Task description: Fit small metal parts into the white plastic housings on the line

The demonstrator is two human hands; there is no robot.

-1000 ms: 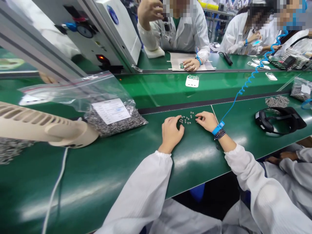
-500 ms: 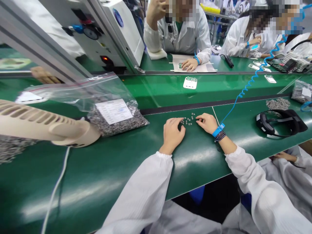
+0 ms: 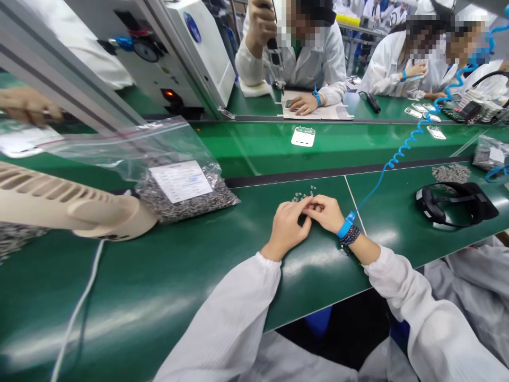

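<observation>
My left hand [image 3: 288,225] and my right hand [image 3: 324,212] meet on the green bench [image 3: 199,276], fingertips touching just in front of a small scatter of tiny metal parts [image 3: 302,195]. Both hands have their fingers curled into a pinch; what they pinch is too small to make out. A blue wrist strap [image 3: 345,225] with a coiled blue cord [image 3: 401,146] sits on my right wrist, next to a beaded bracelet.
A clear bag of metal parts [image 3: 178,185] with a white label lies left of my hands, beside a beige fan [image 3: 67,204]. A black headset [image 3: 453,201] lies to the right. A white device [image 3: 303,136] rides the conveyor. People in white coats work across the belt.
My two hands have come together from either side of the parts pile and now touch at the fingertips. The white device on the conveyor has drifted left.
</observation>
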